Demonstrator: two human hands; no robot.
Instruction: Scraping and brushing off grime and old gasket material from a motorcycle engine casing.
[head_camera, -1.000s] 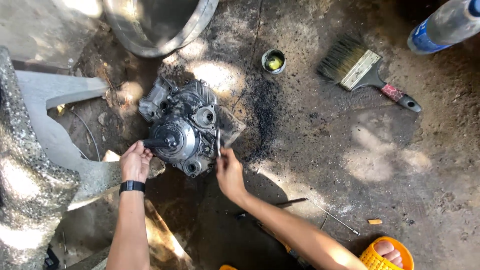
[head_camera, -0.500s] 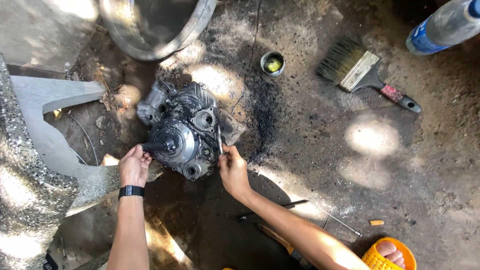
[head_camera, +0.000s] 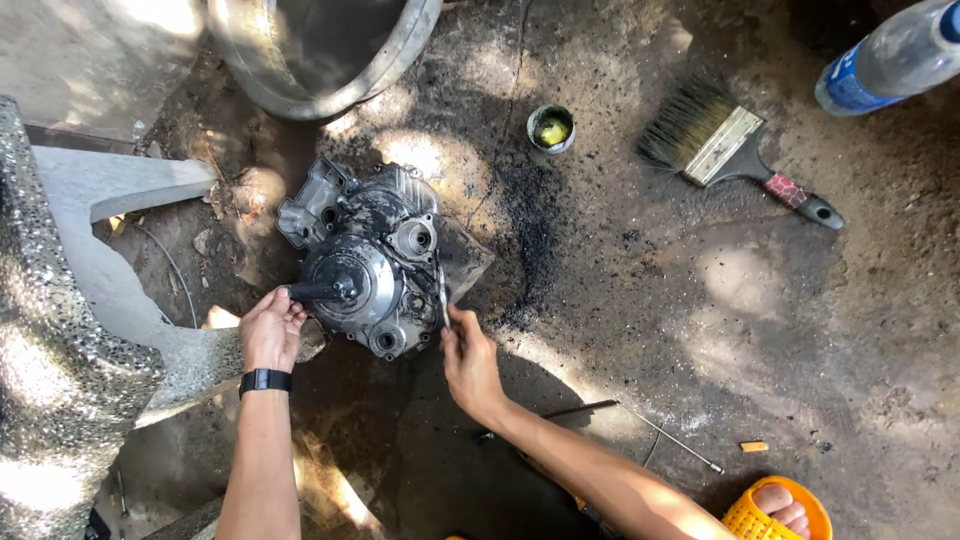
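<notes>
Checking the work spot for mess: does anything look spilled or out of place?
Yes: a black oily stain spreads over the ground right of the engine case, and a paintbrush lies in the dirt.

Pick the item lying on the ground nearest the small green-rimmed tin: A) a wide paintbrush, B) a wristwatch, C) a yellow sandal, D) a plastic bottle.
A: the wide paintbrush lies just right of the small tin, while the plastic bottle sits farther off at the top right corner.
</notes>
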